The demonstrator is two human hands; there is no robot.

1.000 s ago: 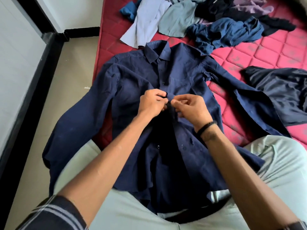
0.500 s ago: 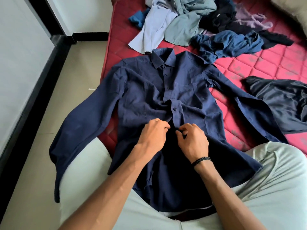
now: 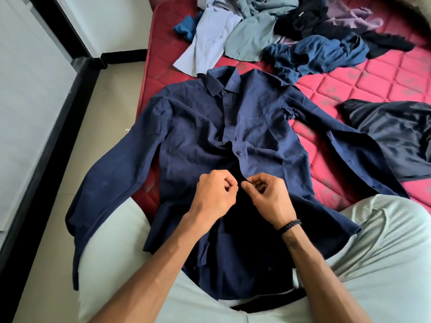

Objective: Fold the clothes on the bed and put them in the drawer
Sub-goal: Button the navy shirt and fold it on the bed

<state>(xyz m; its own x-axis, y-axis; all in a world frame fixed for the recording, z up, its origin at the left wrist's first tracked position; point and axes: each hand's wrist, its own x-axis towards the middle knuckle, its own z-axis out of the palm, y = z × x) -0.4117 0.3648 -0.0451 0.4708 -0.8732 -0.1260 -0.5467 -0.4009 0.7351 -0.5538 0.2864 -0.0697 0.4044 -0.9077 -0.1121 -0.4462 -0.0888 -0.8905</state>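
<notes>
A navy long-sleeved shirt (image 3: 193, 141) lies face up across the red mattress (image 3: 373, 85) and my lap, collar away from me. Its upper buttons are fastened; the front below my hands hangs apart. My left hand (image 3: 215, 197) pinches the left front edge at the placket. My right hand (image 3: 265, 197), with a black braided band at the wrist, pinches the right edge just beside it. One sleeve hangs off the bed's left side; the other stretches right over the mattress.
A heap of unfolded clothes (image 3: 268, 26) lies at the far end of the bed, with a blue garment (image 3: 319, 52) nearest the shirt. A shiny black garment (image 3: 396, 134) lies at the right. Tiled floor (image 3: 88, 127) runs along the bed's left side.
Both hands have moved down the shirt front toward me, from the chest button to a lower one. The button they held a second ago now sits fastened above them.
</notes>
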